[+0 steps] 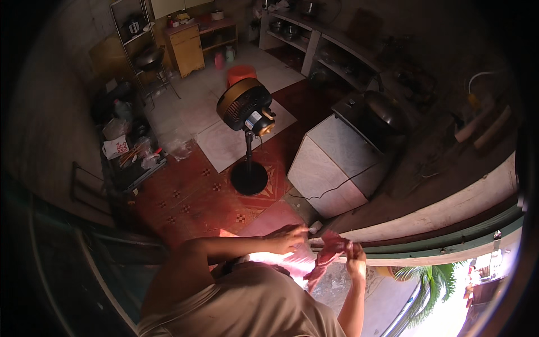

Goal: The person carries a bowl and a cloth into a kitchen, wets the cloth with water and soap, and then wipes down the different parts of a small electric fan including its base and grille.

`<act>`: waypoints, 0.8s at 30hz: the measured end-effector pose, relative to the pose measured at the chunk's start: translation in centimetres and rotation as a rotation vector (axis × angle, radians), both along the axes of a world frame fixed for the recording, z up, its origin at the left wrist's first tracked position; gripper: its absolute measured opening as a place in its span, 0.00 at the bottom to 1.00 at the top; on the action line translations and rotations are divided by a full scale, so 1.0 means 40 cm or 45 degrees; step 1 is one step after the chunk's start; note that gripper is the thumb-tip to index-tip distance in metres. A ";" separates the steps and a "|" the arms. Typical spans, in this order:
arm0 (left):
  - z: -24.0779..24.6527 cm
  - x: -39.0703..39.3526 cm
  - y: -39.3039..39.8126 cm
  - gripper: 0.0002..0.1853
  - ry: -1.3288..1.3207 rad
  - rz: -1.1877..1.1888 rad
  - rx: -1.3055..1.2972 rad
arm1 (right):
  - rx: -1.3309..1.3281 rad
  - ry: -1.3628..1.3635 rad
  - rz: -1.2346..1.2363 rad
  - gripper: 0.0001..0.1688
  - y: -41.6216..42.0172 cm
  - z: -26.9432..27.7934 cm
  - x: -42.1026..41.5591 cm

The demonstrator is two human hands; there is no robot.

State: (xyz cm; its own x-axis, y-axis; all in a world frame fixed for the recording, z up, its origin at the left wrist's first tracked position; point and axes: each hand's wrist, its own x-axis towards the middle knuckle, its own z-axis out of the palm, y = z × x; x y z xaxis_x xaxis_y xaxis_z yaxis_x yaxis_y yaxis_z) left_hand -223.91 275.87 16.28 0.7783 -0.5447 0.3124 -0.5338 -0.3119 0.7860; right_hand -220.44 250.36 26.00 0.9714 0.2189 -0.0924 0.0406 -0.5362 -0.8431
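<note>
My right hand [356,256], at the lower right of the view, pinches the upper end of a crumpled red cloth [327,258], which hangs down to the left over a bright patch. To the left of the cloth, my left hand [291,239] has its fingers spread and pointing right, with nothing seen in them. Just past its fingertips is a small whitish object [315,227]; whether they touch is not clear. The ends of the fingers are partly blurred.
A pedestal fan [248,177] stands on the red tiled floor ahead, with a red bucket [241,73] behind it. At right are a tiled block [326,168] with a trailing cord and a green door or window frame [421,248]. A cluttered low table [145,170] is at left.
</note>
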 end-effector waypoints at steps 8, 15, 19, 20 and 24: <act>0.191 0.097 0.212 0.18 -0.044 0.406 -0.218 | 0.566 0.155 0.446 0.16 0.389 0.060 0.122; 0.247 0.188 0.380 0.09 -0.082 0.678 -0.292 | 0.424 0.188 0.565 0.11 0.479 0.088 0.269; 0.264 0.208 0.437 0.07 0.140 0.781 -0.507 | -0.168 -0.896 0.635 0.07 0.523 0.062 0.352; 0.291 0.213 0.426 0.07 0.143 0.821 -0.463 | -0.307 -0.716 0.440 0.09 0.549 0.067 0.355; 0.368 0.251 0.340 0.06 0.357 0.170 -0.338 | 0.823 -0.181 -0.101 0.05 0.633 -0.005 0.428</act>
State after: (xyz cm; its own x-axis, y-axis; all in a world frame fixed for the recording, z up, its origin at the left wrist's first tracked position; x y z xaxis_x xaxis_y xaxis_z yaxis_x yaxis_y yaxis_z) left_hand -213.86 289.46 30.99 0.9117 -0.3621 0.1941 -0.2559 -0.1308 0.9578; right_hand -203.30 275.68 25.79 0.9798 0.1148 0.1635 0.1563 0.0697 -0.9853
